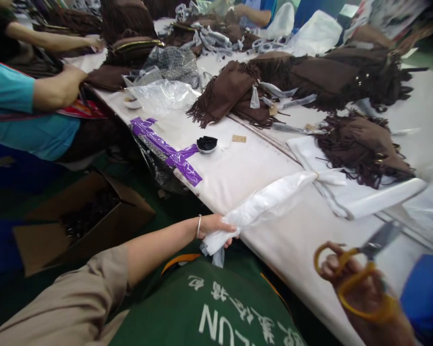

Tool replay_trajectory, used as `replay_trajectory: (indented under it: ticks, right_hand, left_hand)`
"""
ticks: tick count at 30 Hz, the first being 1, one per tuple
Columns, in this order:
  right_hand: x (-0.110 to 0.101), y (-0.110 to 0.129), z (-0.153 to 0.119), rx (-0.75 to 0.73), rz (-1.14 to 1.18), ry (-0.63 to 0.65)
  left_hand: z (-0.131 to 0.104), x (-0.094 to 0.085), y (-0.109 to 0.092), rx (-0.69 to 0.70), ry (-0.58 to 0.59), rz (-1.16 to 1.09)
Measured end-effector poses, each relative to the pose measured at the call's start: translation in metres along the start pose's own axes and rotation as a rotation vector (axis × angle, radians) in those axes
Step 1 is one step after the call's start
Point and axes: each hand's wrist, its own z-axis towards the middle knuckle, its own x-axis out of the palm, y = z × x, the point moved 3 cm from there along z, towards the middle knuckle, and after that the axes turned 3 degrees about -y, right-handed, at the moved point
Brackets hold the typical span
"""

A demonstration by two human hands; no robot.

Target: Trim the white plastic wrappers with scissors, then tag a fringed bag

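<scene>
My left hand [218,229] is closed around the near end of a bundle of white plastic bags [270,199] at the table's front edge. The bundle lies slantwise over the white table [238,168], and a thin band circles it close to its far end. At the lower right my right hand [359,281] holds a pair of scissors [377,242] with yellow handles, fingers through the loops. The blades point up and away over the table, apart from the bundle. Beyond the bundle sits a brown fringed bag [368,149] on white plastic sheeting.
More brown fringed bags [317,77] are heaped at the back. Purple tape [166,151] marks the table's left edge, beside a small dish of black pieces [207,144]. An open cardboard box [90,221] stands on the floor. A co-worker's arm [59,89] is at left.
</scene>
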Motion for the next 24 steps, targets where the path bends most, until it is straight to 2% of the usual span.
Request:
replay_trajectory:
  ticks: [2,5,7,9,12,18,21,24]
  right_hand:
    - [0.045,0.027,-0.003,0.149,0.38,0.224]
    - [0.109,0.049,-0.015,0.38,0.531,0.536]
    - [0.139,0.049,-0.02,0.5,0.528,0.623]
    - [0.154,0.046,-0.019,0.579,0.529,0.65]
    - [0.153,0.046,-0.014,0.6,0.475,0.689]
    - [0.108,0.058,-0.025,0.372,0.286,0.827]
    - [0.093,0.056,-0.032,0.43,0.215,0.869]
    - [0.09,0.057,-0.03,0.469,0.178,0.948]
  left_hand:
    - [0.0,-0.001,0.001,0.0,0.004,0.022]
    - [0.002,-0.004,0.005,0.005,0.026,0.047]
    - [0.003,-0.007,0.008,0.008,0.04,0.055]
    - [0.004,-0.009,0.01,0.002,0.05,0.054]
    - [0.002,-0.012,0.009,-0.011,0.076,0.043]
    - [-0.003,-0.011,0.004,-0.009,0.113,-0.024]
    - [-0.007,-0.006,0.002,0.021,0.123,-0.072]
    - [-0.01,0.0,-0.001,0.064,0.117,-0.091]
